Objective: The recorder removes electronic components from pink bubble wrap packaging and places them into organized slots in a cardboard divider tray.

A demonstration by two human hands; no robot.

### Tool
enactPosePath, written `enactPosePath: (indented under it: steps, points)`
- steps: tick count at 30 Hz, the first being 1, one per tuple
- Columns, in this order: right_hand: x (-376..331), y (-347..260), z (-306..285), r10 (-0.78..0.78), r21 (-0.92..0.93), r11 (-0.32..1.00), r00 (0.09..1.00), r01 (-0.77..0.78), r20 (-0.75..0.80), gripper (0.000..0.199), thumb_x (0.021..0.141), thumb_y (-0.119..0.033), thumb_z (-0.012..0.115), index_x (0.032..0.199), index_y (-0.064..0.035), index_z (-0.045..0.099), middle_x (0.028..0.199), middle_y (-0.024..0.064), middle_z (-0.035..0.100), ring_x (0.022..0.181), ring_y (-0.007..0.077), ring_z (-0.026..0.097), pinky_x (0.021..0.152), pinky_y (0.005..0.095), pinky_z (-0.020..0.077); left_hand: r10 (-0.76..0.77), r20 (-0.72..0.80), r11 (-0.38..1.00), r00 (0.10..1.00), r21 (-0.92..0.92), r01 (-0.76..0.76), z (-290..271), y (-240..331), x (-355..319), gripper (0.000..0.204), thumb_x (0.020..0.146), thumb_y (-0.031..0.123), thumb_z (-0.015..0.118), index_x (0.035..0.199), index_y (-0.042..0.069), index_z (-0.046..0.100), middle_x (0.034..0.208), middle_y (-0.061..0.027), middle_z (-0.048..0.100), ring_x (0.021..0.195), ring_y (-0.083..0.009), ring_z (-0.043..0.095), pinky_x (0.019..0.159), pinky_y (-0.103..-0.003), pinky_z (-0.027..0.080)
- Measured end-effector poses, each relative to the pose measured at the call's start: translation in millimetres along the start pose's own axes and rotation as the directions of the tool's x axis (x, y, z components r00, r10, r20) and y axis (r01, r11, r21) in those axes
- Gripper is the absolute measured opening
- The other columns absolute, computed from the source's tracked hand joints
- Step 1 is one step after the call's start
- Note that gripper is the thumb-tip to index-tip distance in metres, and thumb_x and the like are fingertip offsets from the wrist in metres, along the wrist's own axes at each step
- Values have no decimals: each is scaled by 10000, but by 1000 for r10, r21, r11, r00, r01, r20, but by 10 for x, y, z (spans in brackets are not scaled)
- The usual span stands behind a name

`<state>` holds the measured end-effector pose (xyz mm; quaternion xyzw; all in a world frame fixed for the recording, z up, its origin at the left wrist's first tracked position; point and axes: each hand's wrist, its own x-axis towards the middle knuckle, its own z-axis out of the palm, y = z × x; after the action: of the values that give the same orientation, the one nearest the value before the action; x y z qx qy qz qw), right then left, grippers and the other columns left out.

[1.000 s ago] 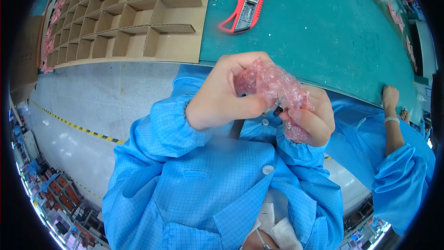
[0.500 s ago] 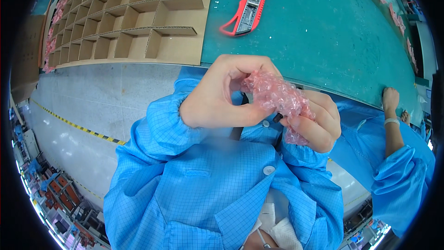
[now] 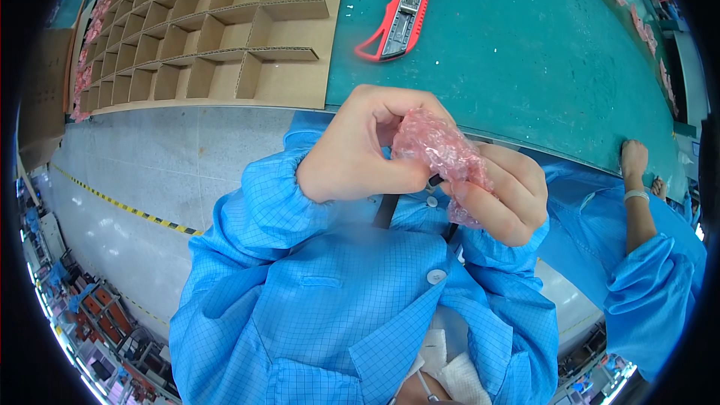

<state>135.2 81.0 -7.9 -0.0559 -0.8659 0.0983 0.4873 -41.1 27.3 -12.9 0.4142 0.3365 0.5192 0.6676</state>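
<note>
Both hands meet in front of my chest on a crumpled piece of pink bubble wrap (image 3: pixel 442 148). My left hand (image 3: pixel 356 146) pinches its left end between thumb and curled fingers. On the other end, the fingers of my right hand (image 3: pixel 510 193) are bent around the wrap, and a loose flap hangs below them. A small black thing (image 3: pixel 436 180) sticks out of the wrap between my two thumbs; the rest of it is hidden, so its kind does not show.
A red box cutter (image 3: pixel 405 19) lies on the green table (image 3: pixel 525 52). Left of it stands a cardboard divider grid (image 3: pixel 217 37) with square compartments. Strips of pink wrap (image 3: pixel 642 30) lie along the far right edge. A co-worker's hand (image 3: pixel 634 159) rests at the table's right edge.
The bubble wrap has shifted slightly left and looks more tightly bunched. My right hand has moved a little left toward my left hand, and the black thing shows slightly further left.
</note>
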Motion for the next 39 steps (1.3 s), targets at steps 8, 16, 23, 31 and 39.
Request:
enactPosePath:
  steps: [8,16,23,31,39]
  points:
    - [10,38,-70,-52,-60,996,991,59,120,322,494,-49,683,809,-33,624,791,120,624,656,227,610,494,283,491,88,6,994,996,72,-88,-18,-82,49,441,678,314,705,921,-48,638,909,-114,607,833,-166,583,744,-265,446]
    - [-11,93,-164,104,80,990,985,-116,141,386,549,-87,671,920,-16,590,788,128,622,669,255,610,525,309,505,83,10,993,997,-80,-81,13,-18,8,315,810,192,639,1024,-39,622,944,-124,612,886,-173,589,782,-281,456]
    - [-59,82,-102,210,195,956,974,-222,80,385,584,-94,672,950,-12,585,788,124,631,675,250,618,534,308,511,137,14,987,990,77,-138,-5,-2,0,223,805,39,618,1020,-19,619,919,-56,601,859,-106,572,755,-244,469]
    - [-11,80,-93,89,88,992,993,-96,74,390,560,-87,693,928,3,603,776,123,628,657,241,619,520,298,513,150,4,986,989,72,-150,-12,-39,23,210,772,28,646,974,-28,638,889,-50,611,805,-87,567,692,-217,464]
    - [28,53,-76,27,80,996,998,-31,57,337,570,-91,694,885,-2,615,763,114,619,653,237,615,498,291,505,191,54,980,980,50,-194,-52,-97,48,260,751,-52,593,1007,-40,633,933,-80,627,852,-107,589,745,-237,485]
